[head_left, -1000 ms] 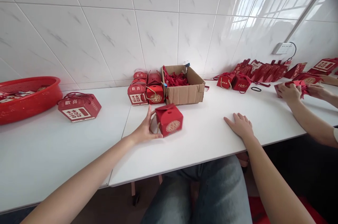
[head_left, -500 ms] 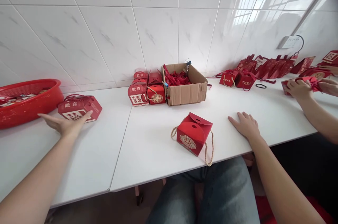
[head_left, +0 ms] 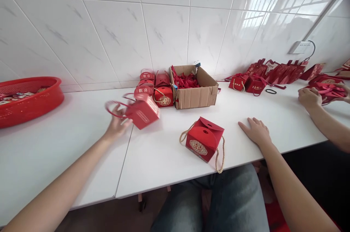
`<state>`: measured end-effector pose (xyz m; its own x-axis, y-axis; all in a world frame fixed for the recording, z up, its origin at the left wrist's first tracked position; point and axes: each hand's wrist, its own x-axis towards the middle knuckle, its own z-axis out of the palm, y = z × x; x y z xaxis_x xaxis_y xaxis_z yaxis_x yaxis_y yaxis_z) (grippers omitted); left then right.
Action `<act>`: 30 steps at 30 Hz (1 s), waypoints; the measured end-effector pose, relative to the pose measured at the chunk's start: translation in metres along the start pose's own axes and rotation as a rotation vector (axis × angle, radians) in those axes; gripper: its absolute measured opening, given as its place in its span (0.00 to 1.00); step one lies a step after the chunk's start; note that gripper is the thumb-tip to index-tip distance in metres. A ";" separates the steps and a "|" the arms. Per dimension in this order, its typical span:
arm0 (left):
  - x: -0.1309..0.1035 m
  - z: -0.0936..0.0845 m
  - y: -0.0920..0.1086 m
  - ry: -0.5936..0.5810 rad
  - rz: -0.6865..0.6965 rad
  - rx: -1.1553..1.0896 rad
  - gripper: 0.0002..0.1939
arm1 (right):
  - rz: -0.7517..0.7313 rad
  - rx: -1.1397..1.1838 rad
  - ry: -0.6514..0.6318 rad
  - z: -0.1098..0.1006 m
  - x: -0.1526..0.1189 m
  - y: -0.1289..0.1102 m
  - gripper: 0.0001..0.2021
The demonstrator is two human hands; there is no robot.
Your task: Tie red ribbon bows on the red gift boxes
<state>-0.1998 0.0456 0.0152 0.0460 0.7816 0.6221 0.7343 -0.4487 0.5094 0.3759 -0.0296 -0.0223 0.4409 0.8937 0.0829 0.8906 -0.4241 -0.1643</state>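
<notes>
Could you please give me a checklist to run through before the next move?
1. Red cardboard box with red cord handles in left hand: ok.
2. That box's contents: cannot tell, hidden.
3. Right hand free: ok, on white tabletop.
4. Red cardboard box with beige rope handles, ropes through flap holes: not ok, hanging at its sides.
5. Co-worker's hands away from both boxes: ok, far right.

“歡喜” on rear boxes, small gold lettering unreadable
</notes>
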 end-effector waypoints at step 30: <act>-0.013 0.096 0.152 -0.084 0.534 0.535 0.23 | -0.017 0.028 0.030 0.004 0.002 0.005 0.36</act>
<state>-0.0238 0.0090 0.0273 0.5233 0.5569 0.6450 0.8250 -0.5207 -0.2198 0.3806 -0.0287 -0.0270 0.4295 0.8957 0.1152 0.8945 -0.4044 -0.1904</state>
